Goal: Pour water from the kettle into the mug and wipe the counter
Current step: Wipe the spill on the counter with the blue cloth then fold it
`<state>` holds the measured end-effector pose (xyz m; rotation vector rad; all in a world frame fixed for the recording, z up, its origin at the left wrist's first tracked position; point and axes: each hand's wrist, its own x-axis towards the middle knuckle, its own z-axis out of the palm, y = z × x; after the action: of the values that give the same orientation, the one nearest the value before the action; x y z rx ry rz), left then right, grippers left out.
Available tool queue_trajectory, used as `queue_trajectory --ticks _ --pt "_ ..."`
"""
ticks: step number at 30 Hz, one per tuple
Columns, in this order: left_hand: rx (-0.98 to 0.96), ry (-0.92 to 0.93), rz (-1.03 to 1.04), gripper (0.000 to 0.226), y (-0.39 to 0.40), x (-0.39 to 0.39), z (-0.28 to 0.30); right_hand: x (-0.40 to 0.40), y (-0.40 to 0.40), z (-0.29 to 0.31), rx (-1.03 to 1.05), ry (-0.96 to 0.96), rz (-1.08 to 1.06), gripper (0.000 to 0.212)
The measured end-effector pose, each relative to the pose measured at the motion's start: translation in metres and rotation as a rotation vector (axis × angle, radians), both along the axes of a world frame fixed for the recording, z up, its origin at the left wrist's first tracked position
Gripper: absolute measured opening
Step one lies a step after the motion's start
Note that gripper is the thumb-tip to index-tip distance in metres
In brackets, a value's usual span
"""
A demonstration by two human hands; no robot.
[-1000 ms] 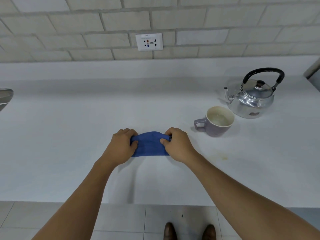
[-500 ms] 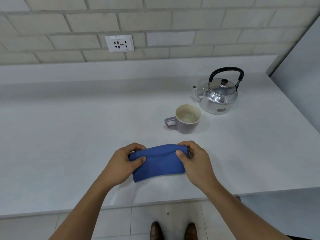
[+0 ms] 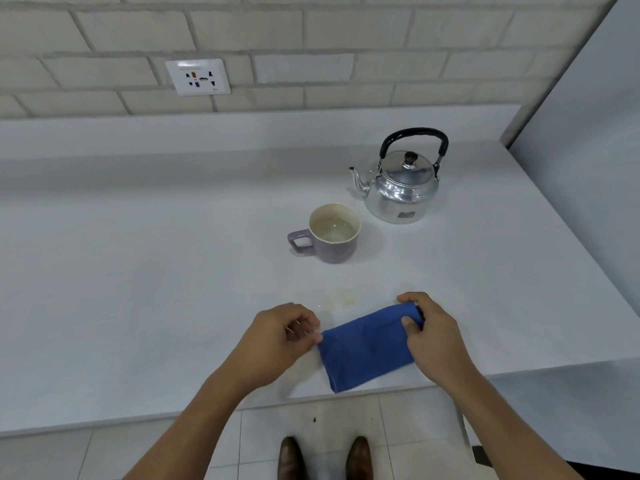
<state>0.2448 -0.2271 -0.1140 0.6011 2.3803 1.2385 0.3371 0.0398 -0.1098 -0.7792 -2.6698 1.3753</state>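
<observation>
Head: right fingers [image 3: 408, 321] around cloth [image 3: 367, 351]

- We count one kettle [image 3: 401, 188].
- We count one mug [image 3: 329, 233].
- We count one blue cloth [image 3: 367, 348].
- We count one wall socket [image 3: 198, 77].
- We count two shoes [image 3: 291, 459].
</observation>
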Motion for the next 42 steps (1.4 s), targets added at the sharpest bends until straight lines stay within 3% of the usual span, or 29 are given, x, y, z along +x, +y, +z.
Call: queue_trajectory --ticks 4,8,12,21,24,29,33,39,42 --pt "-0.093 0.332 0.026 0.017 -0.014 -0.009 -0.008 -0.004 0.0 0.002 0.31 0.052 0.018 0.044" --pt "-0.276 0.455 0.049 0.044 -0.038 -0.02 -0.022 0.006 -0.032 0.001 0.674 0.027 0.091 0.013" --pt "-0.449 0.452 -0.003 0.071 -0.057 -0.024 -0.037 0.014 -0.064 -0.011 0.765 -0.152 0.102 0.051" --pt "-0.509 0.489 0.018 0.059 -0.062 -0.023 -0.048 0.017 0.008 -0.025 0.503 -0.168 -0.031 0.076" --pt "-0.517 0.501 0.016 0.059 -0.062 -0.023 -0.048 -0.013 0.037 -0.028 0.347 -0.111 -0.066 0.07" --pt "-0.537 0.498 0.008 0.062 -0.062 -0.023 -0.048 -0.092 0.035 -0.032 0.443 -0.188 -0.056 0.06" --pt "-0.548 0.508 -0.019 0.069 -0.064 -0.024 -0.048 -0.107 0.003 -0.037 0.566 -0.111 0.17 0.06" --pt "-0.555 0.521 -0.126 0.085 -0.074 -0.027 -0.046 -0.026 -0.013 -0.043 0.52 0.029 0.514 0.054" --pt "-0.568 0.533 -0.159 0.09 -0.078 -0.028 -0.044 0.005 0.019 -0.044 0.55 -0.001 0.513 0.051"
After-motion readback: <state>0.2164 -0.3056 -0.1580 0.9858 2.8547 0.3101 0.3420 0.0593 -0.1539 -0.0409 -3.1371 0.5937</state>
